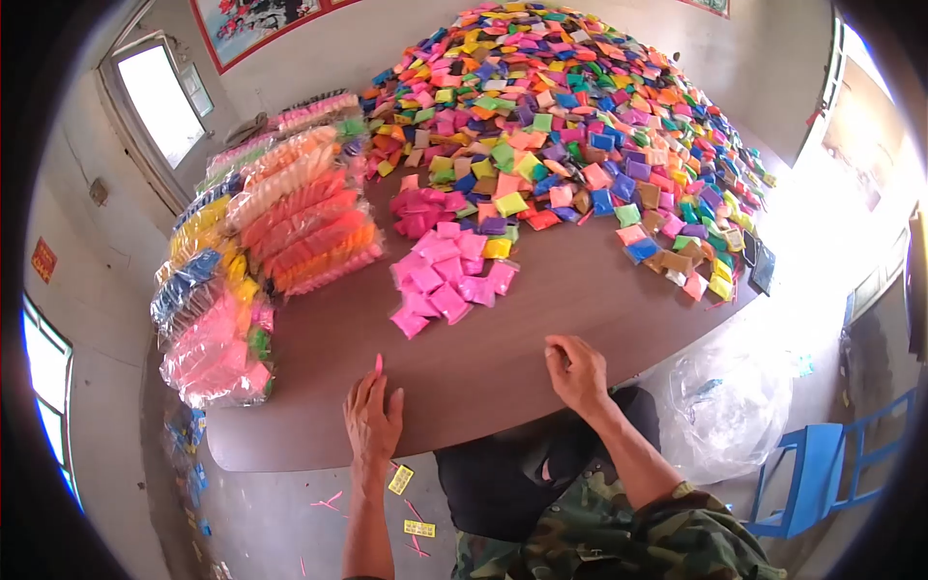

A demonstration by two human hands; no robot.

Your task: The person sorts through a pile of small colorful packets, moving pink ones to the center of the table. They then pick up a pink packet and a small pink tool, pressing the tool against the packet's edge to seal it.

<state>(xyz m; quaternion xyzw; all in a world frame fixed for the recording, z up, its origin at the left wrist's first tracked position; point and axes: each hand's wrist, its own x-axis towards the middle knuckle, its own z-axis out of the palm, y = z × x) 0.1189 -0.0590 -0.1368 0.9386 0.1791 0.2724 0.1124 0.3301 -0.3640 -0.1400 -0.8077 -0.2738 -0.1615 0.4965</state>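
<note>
- Left hand over the near edge of the tabletop; thumb apart from the fingers; a small pink piece sits right at the fingertips; whether they grip it, I cannot tell.
- Right hand farther along the same edge; fingers bent and loosely curled; whether they are clenched on anything, I cannot tell.
- Bright pink packets in a small loose pile, beyond the hands and toward the left; neither hand touches them.
- Large multicolored heap of small packets behind that pile, spreading to the right.
- Clear bags of colored packets stacked at the left of the tabletop; pink, orange, yellow and blue among them.
- Crumpled clear plastic below the right side; a blue chair near it; yellow cards and pink scraps on the floor.
</note>
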